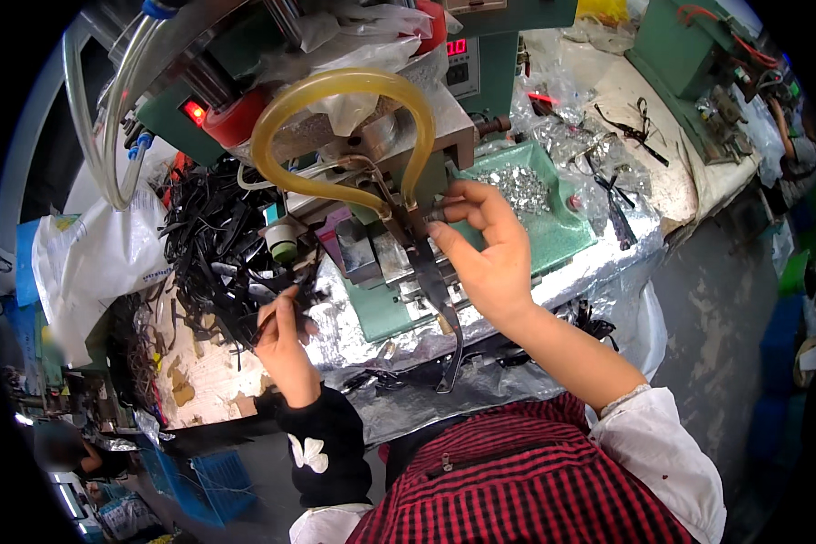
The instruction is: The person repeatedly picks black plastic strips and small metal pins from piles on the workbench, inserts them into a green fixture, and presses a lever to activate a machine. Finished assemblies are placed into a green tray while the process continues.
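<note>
A black eyeglass temple (pixel 426 275) lies across the press fixture, its curved tip (pixel 458 349) hanging toward me over the front edge. At its far end my right hand (pixel 490 254) is closed, thumb and forefinger pinching it beside the metal tooling (pixel 399 222). My left hand (pixel 286 340) is at the near edge of a heap of black temples (pixel 213 227), fingers curled together; what they hold blends into the dark pieces. A yellow hose (pixel 344 82) loops over the fixture. Right of it, a green tray (pixel 562 238) holds many small shiny metal parts (pixel 514 186).
The press head (pixel 290 140) overhangs the fixture, with clear air tubes (pixel 109 118) at its left. Foil (pixel 553 290) covers the bench front. Loose temples (pixel 621 218) and plastic bags lie right, near another green machine (pixel 684 45). A blue crate (pixel 222 485) stands on the floor.
</note>
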Available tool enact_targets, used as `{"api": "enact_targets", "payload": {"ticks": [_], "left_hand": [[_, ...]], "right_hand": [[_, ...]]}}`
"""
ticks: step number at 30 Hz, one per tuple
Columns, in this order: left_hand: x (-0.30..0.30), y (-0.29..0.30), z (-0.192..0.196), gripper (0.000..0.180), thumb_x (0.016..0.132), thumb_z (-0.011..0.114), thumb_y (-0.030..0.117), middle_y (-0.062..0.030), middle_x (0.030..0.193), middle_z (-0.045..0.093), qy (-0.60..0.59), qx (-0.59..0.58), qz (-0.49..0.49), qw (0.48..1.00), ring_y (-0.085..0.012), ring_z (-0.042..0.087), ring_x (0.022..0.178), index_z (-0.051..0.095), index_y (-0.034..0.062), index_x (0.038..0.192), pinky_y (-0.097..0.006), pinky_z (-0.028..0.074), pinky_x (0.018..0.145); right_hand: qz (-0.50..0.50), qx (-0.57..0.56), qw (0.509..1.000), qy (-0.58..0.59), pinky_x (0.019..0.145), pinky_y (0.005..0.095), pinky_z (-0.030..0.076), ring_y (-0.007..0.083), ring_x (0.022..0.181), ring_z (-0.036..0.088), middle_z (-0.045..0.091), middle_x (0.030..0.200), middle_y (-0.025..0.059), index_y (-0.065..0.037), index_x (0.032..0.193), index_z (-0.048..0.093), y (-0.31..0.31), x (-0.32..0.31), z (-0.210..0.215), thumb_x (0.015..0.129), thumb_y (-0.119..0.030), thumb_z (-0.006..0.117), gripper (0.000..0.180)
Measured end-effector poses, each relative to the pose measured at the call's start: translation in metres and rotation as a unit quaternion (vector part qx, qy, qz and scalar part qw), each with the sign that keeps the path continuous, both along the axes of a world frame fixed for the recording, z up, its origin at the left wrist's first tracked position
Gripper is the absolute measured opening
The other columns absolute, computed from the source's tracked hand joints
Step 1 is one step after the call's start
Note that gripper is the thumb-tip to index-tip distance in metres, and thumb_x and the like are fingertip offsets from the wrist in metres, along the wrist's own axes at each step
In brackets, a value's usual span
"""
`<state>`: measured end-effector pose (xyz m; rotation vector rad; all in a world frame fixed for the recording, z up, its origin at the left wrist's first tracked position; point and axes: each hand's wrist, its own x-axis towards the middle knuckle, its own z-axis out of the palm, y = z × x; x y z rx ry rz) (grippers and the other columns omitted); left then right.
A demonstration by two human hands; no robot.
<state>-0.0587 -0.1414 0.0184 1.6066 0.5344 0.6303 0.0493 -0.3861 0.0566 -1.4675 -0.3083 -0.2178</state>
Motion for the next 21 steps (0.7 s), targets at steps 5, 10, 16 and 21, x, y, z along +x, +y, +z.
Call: {"api": "enact_targets", "payload": {"ticks": [5,10,16,21], "left_hand": [[-0.008,-0.052,0.078,0.017,0.098,0.057,-0.004,-0.0195,0.108,0.066,-0.18,0.181,-0.036,0.966,-0.0207,0.07,0.082,0.068,-0.0082,0.11,-0.026,0.055,0.062],[-0.008,-0.081,0.082,0.028,0.08,0.077,-0.007,-0.0184,0.109,0.073,-0.232,0.486,-0.192,0.821,-0.0206,0.069,0.071,0.073,0.0032,0.106,-0.026,0.053,0.056],[0.028,-0.109,0.063,0.036,0.07,0.089,0.003,-0.0134,0.105,0.075,-0.28,0.59,-0.207,0.729,-0.0151,0.055,0.054,0.073,0.0045,0.102,-0.027,0.039,0.048],[0.032,-0.109,0.059,0.036,0.069,0.088,0.001,-0.0138,0.105,0.075,-0.297,0.581,-0.215,0.726,-0.0161,0.054,0.052,0.073,0.0045,0.101,-0.028,0.038,0.047]], "right_hand": [[0.038,0.04,0.998,0.02,0.094,0.0291,0.049,0.0148,0.102,0.067,0.071,0.106,0.0098,0.0,0.127,0.056,0.006,-0.009,0.023,0.086,0.001,0.07,0.043],[0.129,0.037,0.99,0.049,0.109,0.0349,0.042,0.0196,0.124,0.057,0.059,0.138,0.0147,0.004,0.144,0.043,-0.01,-0.035,0.051,0.089,0.003,0.067,0.061],[-0.01,-0.132,0.991,0.007,0.105,0.036,0.047,0.025,0.123,0.062,0.066,0.129,0.0145,-0.004,0.141,0.053,-0.062,0.027,0.005,0.088,0.001,0.064,0.054],[-0.204,-0.163,0.965,-0.025,0.094,0.0372,0.052,0.0256,0.105,0.068,0.071,0.114,0.0142,-0.004,0.124,0.065,-0.114,0.063,-0.054,0.087,-0.001,0.065,0.038]]}}
